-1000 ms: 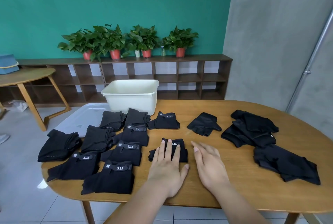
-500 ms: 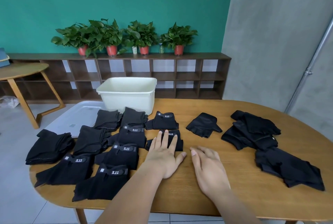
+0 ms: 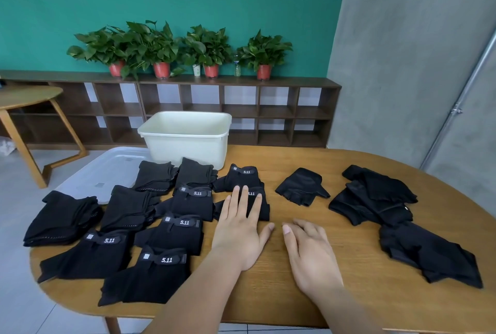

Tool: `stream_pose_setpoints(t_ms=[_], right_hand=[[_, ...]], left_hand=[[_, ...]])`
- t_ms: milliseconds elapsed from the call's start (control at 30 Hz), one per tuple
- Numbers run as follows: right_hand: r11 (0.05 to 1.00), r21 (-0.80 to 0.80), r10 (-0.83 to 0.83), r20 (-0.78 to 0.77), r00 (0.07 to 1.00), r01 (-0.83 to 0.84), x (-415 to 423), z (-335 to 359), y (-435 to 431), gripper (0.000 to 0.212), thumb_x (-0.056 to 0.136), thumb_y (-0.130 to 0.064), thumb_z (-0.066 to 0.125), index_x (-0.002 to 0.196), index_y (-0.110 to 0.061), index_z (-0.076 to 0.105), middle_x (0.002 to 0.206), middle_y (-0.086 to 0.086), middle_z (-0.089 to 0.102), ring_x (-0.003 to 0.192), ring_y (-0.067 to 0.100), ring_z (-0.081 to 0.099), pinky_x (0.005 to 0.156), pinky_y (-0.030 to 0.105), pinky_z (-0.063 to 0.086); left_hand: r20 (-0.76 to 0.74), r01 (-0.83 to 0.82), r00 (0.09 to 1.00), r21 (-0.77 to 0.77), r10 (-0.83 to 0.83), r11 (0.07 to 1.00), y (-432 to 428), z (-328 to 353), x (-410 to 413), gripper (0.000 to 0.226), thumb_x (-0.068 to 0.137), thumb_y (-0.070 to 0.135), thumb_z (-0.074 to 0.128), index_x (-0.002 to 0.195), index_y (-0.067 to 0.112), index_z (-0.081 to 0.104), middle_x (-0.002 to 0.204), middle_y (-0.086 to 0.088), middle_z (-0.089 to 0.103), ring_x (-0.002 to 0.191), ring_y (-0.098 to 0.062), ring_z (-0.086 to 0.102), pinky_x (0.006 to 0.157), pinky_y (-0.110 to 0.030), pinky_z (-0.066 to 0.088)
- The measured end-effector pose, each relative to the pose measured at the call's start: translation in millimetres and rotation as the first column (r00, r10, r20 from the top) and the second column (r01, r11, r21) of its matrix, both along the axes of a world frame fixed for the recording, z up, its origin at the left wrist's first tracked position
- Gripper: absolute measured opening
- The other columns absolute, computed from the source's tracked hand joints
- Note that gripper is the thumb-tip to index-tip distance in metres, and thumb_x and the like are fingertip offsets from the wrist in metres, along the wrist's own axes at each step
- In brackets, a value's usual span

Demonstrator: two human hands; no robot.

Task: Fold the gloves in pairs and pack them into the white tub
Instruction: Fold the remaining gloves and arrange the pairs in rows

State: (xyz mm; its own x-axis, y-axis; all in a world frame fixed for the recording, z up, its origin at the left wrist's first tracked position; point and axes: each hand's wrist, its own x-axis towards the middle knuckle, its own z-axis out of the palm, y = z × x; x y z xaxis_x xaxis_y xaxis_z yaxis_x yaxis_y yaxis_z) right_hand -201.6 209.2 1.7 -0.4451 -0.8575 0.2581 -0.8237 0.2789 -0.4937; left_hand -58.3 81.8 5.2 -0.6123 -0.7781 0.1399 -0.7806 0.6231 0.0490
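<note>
Head view: your left hand, flat and open, has slid a folded pair up the table since a second ago, into the rows of folded gloves; it presses, grips nothing. Right hand lies open, empty. Folding continues, packing not started: white tub sits behind. Tub floor hidden; loose gloves at right too tangled to count.

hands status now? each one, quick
Left hand: open, flat, fingers resting on a folded glove pair, not gripping.
Right hand: open, palm down on the table, holding nothing.
</note>
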Motion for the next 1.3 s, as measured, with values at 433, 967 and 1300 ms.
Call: stream_pose_setpoints(t_ms=[433,967,1300], right_hand=[[0.999,-0.046,0.002,0.083,0.997,0.002,0,-1,1,0.059,0.108,-0.060,0.023,0.144,-0.032,0.060,0.149,-0.013,0.053,0.143,0.005,0.033,0.118,0.027,0.030],[0.907,-0.303,-0.165,0.385,0.908,0.293,-23,6,13,0.031,0.106,-0.027,0.051,0.134,-0.028,0.064,0.142,-0.007,0.059,0.139,0.014,0.046,0.118,0.035,0.037],[0.982,0.187,0.045,-0.165,0.985,-0.014,-78,16,-13,0.063,0.108,-0.051,0.035,0.166,-0.029,0.022,0.174,-0.013,0.012,0.161,0.019,-0.003,0.130,0.043,0.013]], left_hand=[[0.023,0.029,0.999,0.078,-0.031,0.997,-2,1,1,0.078,0.101,0.076,0.005,0.167,0.036,-0.007,0.175,0.001,-0.018,0.158,-0.020,-0.027,0.131,-0.045,-0.010],[-0.130,0.230,0.968,0.123,-0.214,0.965,78,7,-32,0.073,0.107,0.066,0.019,0.169,0.030,0.004,0.177,0.006,-0.010,0.160,-0.011,-0.017,0.132,-0.037,-0.005],[-0.315,0.161,0.940,0.058,-0.135,0.985,82,2,-28,0.062,0.109,0.053,0.025,0.167,0.029,0.025,0.174,0.011,0.020,0.161,-0.005,0.002,0.130,-0.027,0.000]])
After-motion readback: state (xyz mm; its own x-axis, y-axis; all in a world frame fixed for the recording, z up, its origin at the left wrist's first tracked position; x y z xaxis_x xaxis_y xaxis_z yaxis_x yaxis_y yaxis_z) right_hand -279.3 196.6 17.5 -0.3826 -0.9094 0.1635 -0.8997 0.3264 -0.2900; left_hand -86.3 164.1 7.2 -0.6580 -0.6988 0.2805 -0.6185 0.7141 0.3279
